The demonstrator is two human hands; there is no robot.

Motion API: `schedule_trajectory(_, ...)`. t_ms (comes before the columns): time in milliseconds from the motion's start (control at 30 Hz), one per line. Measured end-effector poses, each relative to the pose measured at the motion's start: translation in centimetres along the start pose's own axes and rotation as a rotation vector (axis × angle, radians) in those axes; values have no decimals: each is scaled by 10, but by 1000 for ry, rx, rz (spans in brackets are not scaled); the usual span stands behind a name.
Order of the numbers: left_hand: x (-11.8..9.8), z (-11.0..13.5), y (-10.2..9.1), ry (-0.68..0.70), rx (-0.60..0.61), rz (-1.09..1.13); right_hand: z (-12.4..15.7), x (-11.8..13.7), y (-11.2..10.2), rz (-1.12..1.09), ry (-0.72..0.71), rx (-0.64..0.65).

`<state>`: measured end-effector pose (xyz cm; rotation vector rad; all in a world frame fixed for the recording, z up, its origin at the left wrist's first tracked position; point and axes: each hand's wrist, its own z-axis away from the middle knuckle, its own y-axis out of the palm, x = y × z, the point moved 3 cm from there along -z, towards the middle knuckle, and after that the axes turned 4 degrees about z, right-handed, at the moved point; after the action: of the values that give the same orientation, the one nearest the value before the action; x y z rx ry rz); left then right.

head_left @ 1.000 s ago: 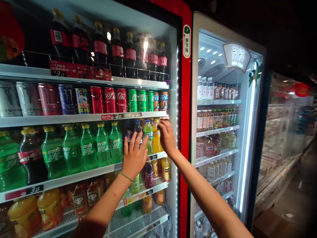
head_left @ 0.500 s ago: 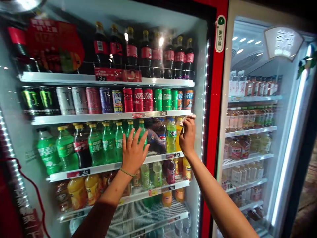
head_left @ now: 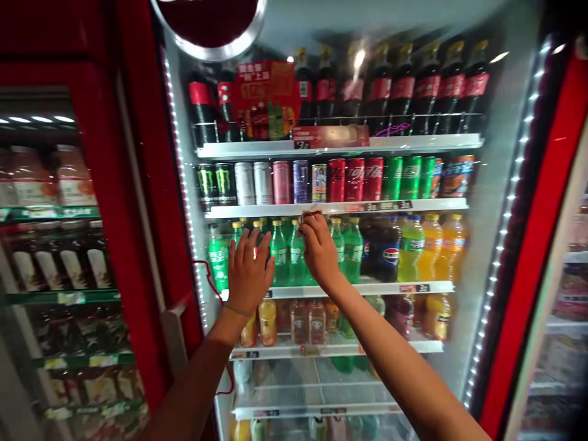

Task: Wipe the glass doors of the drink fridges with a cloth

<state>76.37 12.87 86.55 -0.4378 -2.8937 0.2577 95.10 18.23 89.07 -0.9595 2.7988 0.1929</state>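
Both of my hands are raised against the glass door (head_left: 487,257) of a lit drinks fridge. My left hand (head_left: 248,272) lies flat on the glass with its fingers spread, in front of green soda bottles (head_left: 280,257). My right hand (head_left: 319,251) pinches a small pale scrap (head_left: 306,217), perhaps paper or cloth, against the glass. This hand is just below the shelf edge with the price strip (head_left: 335,208). Blue-labelled Pepsi bottles (head_left: 383,251) stand to its right, behind the glass.
Cans (head_left: 353,180) fill the shelf above, with dark cola bottles (head_left: 404,86) on top. Juice bottles (head_left: 294,321) stand below. A red door frame (head_left: 138,184) separates this door from a neighbouring fridge (head_left: 50,245). A thin red cord (head_left: 202,269) hangs near the left edge.
My view has swung left along the fridge. Both hands have slid left across the glass, the right hand from the orange bottles to the green ones, still pinching the scrap.
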Motion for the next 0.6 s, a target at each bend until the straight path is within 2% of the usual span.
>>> schedule_trajectory(100,49,17,-27,-43,20,-28,-13,52,42,-57,-26,21)
schedule_trajectory(200,92,30,-53,-79,36,-42,-26,103,82,-146,-29,97)
schedule_trajectory(333,135,41,-78,-124,28,-36,-37,160,122,-201,-46,208)
schedule_trajectory(467,156,49,-90,-129,22,-58,-31,191,136,-197,-160,230)
schedule_trajectory(600,156,50,-88,-111,20,-69,-21,186,124,-201,-251,226)
